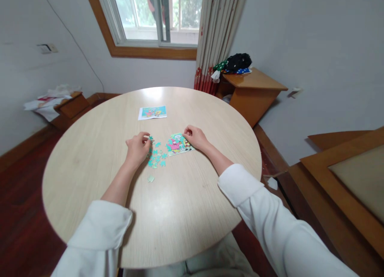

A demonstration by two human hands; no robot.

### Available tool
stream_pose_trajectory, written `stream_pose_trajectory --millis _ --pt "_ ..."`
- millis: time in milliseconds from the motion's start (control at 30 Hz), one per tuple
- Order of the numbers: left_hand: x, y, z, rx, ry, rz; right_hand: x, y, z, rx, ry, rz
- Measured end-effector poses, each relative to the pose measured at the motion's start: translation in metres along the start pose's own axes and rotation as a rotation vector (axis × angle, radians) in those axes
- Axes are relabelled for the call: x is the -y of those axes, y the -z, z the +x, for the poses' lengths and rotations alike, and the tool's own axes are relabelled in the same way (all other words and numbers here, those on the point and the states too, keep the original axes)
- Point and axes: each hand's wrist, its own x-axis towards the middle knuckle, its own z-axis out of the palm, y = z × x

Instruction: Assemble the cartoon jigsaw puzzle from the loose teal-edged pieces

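A partly joined cartoon jigsaw [178,145] lies on the round wooden table [90,157]. My right hand [195,137] rests at its far right corner, fingers curled and pressed on the edge. Left of the jigsaw lies a scatter of several loose teal pieces [156,159]. My left hand [137,147] sits over the scatter's left side with fingertips pinched on a small teal piece [150,138]. One loose piece [151,178] lies apart, closer to me.
A printed reference picture [152,112] lies further back on the table. Behind the table are a window, a curtain [219,33] and a wooden side table [252,89] with cloth items. A low shelf with papers [57,103] stands at left.
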Motion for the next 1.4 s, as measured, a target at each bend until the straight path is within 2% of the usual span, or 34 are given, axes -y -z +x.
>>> stream_pose_trajectory --millis 467,700,967,1167,1400 --pt "-0.003 -0.004 -0.004 -0.022 -0.036 -0.029 -0.003 -0.001 0.0 -0.007 0.011 0.006" --pt "-0.008 -0.001 -0.005 0.009 -0.017 -0.014 -0.001 -0.001 -0.001 -0.005 0.014 0.005" --pt "-0.011 -0.004 -0.007 0.014 -0.008 -0.139 0.001 0.002 -0.002 -0.029 0.044 -0.04" --pt "-0.019 -0.005 -0.009 0.03 -0.023 -0.167 0.013 0.003 -0.003 -0.057 0.149 -0.088" --pt "-0.029 -0.008 -0.015 0.033 -0.091 -0.185 0.035 -0.008 -0.013 0.071 0.29 0.047"
